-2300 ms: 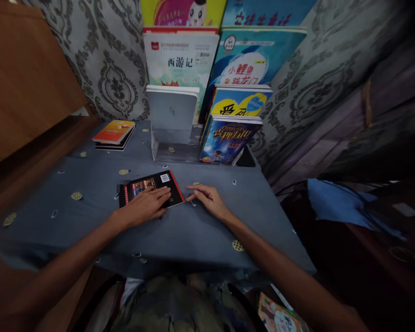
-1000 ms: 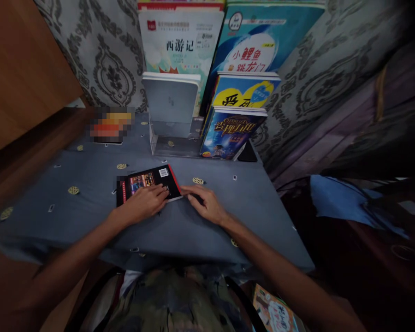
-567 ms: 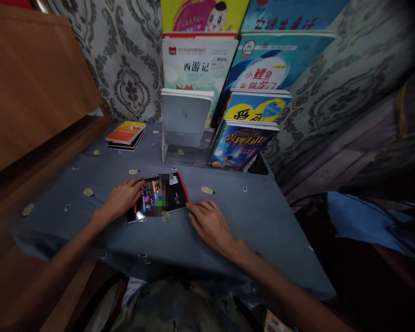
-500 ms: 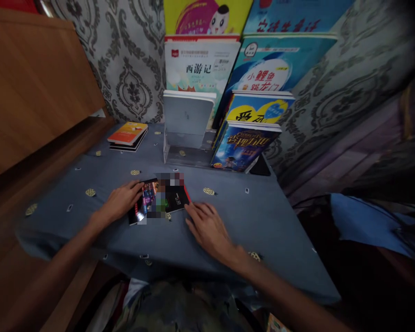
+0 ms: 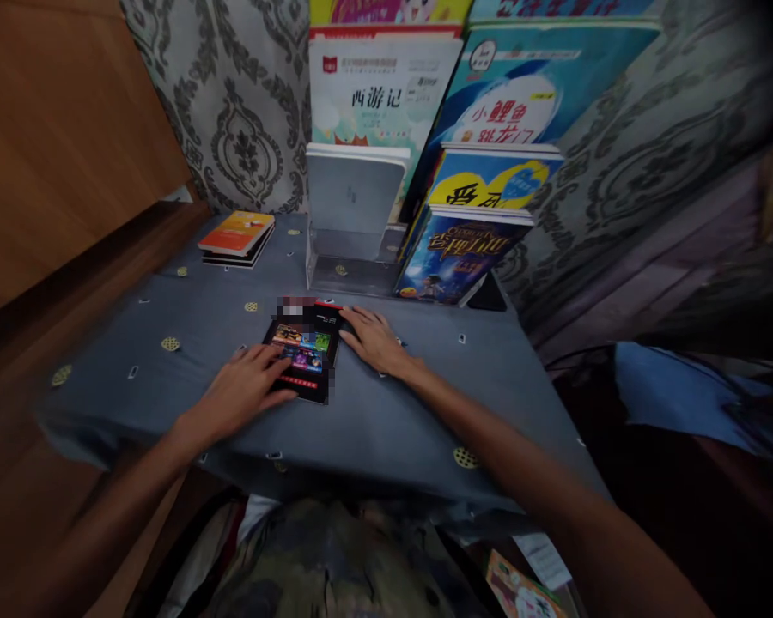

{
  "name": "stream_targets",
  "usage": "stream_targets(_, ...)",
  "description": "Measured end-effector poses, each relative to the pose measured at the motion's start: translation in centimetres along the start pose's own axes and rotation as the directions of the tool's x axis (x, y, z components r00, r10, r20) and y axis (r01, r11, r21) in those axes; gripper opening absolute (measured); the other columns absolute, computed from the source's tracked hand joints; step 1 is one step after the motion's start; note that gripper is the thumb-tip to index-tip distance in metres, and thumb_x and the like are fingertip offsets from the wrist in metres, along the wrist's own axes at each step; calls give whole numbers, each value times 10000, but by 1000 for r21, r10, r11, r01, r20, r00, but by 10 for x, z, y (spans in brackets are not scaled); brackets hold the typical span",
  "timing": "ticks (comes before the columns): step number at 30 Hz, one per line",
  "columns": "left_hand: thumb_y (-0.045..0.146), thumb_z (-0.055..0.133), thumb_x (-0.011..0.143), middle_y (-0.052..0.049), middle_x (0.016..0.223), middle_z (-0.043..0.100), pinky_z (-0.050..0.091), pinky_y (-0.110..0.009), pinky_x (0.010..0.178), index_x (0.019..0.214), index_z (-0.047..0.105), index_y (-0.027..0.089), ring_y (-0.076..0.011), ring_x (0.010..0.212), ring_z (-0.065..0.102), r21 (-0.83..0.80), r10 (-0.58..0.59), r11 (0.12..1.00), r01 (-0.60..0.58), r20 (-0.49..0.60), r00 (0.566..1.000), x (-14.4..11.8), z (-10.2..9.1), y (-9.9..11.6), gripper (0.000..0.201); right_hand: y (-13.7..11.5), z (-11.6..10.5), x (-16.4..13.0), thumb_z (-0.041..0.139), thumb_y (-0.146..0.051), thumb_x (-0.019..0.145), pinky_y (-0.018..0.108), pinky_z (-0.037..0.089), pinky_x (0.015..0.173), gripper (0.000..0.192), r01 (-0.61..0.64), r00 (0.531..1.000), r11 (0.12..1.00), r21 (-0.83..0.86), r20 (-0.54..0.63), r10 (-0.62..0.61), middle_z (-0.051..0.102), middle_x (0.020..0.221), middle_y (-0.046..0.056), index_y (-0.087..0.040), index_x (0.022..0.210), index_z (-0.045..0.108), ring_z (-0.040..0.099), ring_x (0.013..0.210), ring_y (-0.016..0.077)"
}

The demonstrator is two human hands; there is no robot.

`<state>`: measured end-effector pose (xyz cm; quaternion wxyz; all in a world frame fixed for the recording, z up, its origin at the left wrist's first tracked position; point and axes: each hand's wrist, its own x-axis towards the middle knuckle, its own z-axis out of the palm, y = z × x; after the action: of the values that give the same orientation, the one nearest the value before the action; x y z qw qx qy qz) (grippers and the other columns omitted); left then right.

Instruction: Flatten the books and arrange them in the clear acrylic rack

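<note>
The thin black paperback (image 5: 304,350) lies flat on the table (image 5: 167,403) before the clear stand (image 5: 348,270), light and flexible; both hands (image 5: 241,396) (image 5: 374,337) rest open-fingered on its edges, gripping nothing.

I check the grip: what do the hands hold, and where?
Nothing is lifted. Left hand presses the black book at its near-left edge; right hand touches its far-right edge.
</note>
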<state>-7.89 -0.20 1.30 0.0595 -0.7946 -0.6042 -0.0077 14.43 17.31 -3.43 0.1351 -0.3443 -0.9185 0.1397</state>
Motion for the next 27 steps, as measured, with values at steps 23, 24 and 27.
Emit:
stream_targets(23, 199, 435, 1011, -96, 1129, 744, 577, -339, 856, 1141, 670, 166, -222, 1045, 707, 14, 332, 942, -336, -200, 922, 7, 12, 4, 271, -34, 2, -51, 382, -330, 1042, 423, 500, 941, 377, 202, 974, 855, 477, -186, -127, 743, 1104, 87, -209, 1267, 658, 637, 1036, 225)
stream_targets(24, 197, 429, 1012, -99, 1137, 741, 579, -341, 848, 1140, 669, 164, -223, 1034, 709, 14, 332, 942, -336, -199, 922, 7, 11, 5, 275, -37, 1, -53, 382, -333, 1044, 417, 502, 935, 376, 213, 973, 837, 504, -189, -134, 750, 1087, 81, -212, 1272, 655, 638, 1026, 222)
stream_targets(27, 190, 417, 1012, -106, 1148, 738, 586, -352, 829, 1138, 666, 151, -231, 1016, 715, 24, 337, 940, -339, -202, 920, 8, 9, 5, 282, -44, 0, -58, 391, -344, 1046, 400, 509, 920, 370, 229, 971, 794, 563, -193, -143, 760, 1060, 66, -224, 1285, 647, 646, 1008, 211)
